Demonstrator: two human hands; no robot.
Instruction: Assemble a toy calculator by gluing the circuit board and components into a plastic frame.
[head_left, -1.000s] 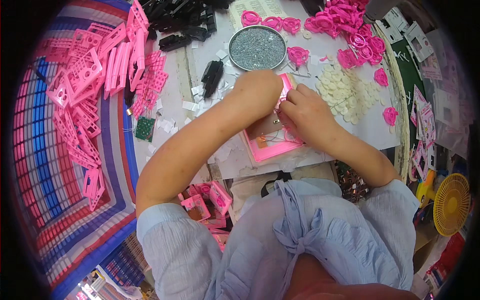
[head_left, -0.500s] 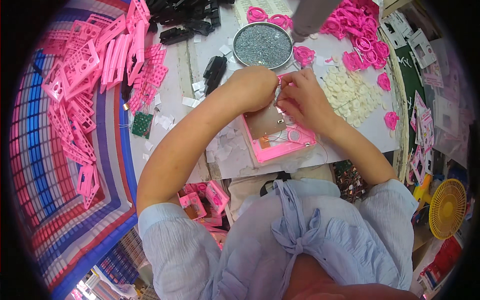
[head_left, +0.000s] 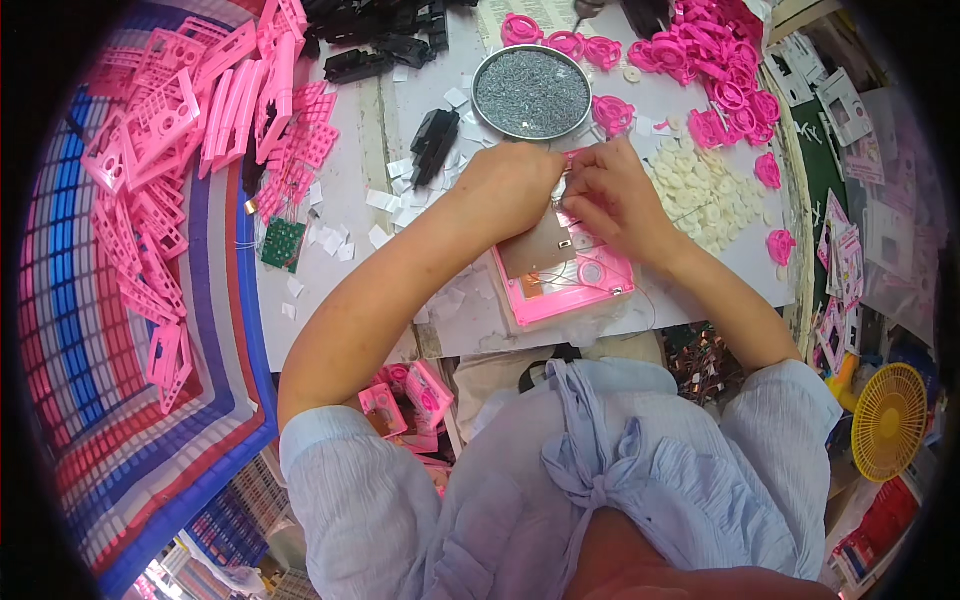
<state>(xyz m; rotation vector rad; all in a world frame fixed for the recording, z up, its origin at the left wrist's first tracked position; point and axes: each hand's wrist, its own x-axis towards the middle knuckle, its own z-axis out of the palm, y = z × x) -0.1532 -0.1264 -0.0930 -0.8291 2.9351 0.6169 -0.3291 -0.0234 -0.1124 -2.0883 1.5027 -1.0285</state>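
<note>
A pink plastic casing [head_left: 528,308] lies at the front of the table with a flat brown board [head_left: 540,252] and thin wires in it. My left hand [head_left: 515,190] is curled closed over the casing's far left part. Opposite it, my right hand [head_left: 622,205] has thumb and fingers pinched together near the far edge. The fingertips of both hands nearly meet there. Whatever they grip is hidden by the fingers.
Beyond my hands stands a round dish [head_left: 532,92] of small metal screws. Cream discs [head_left: 700,190] and pink ring parts [head_left: 735,105] lie to the right. Black parts [head_left: 435,145], a green circuit board [head_left: 284,244] and pink panels [head_left: 160,130] are leftward.
The grey tool hanging beside the screw dish has moved up, mostly out of view. Both hands stay at the casing's far part, with slight finger movement. The view has shifted a little.
</note>
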